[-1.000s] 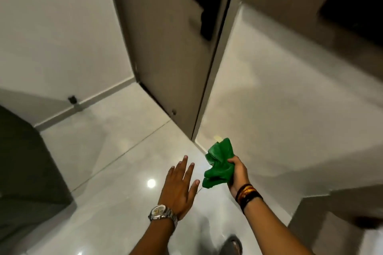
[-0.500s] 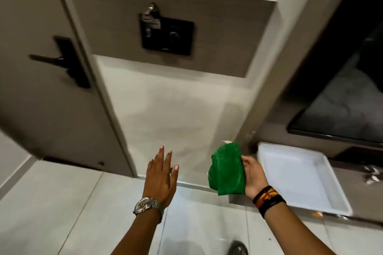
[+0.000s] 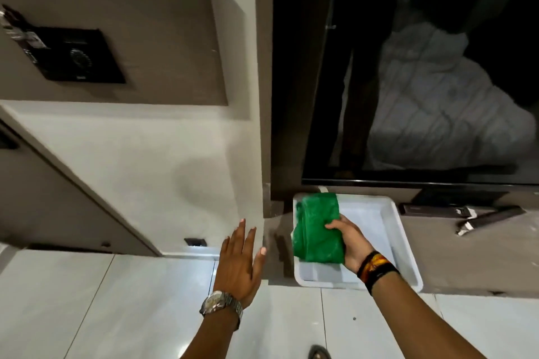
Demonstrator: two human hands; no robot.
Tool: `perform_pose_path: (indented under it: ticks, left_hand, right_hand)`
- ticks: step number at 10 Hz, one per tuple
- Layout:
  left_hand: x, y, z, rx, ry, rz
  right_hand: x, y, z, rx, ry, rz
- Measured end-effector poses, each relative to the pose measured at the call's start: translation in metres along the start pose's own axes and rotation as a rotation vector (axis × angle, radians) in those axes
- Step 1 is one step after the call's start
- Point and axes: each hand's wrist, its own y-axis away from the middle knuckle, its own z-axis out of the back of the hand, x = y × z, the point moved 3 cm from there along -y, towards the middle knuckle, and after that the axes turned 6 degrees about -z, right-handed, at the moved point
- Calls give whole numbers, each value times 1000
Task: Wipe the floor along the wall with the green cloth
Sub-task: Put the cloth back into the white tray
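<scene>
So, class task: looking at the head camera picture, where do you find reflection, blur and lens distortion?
Head view: the dark screen reflects pale bedding; the glossy floor tiles carry soft sheen near the wall base. The green cloth in the right hand is smeared at its edges, as is the open left hand. The wide lens tilts the wall and door frame lines.

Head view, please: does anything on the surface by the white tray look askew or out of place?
Two dark stick-like items lie askew right of the white tray, one angled against the other rather than lined up. The green cloth is held in the right hand above the tray.
</scene>
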Motion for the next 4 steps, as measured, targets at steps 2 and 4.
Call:
perform_pose_path:
  ticks: [2, 4]
  left_hand:
    - [-28, 8, 7, -14, -39, 36]
    - [10, -1, 68, -52, -187, 66]
  right_hand:
    - [-26, -24, 20, -357, 753, 99]
    - [-42, 5, 14, -432, 1218, 262]
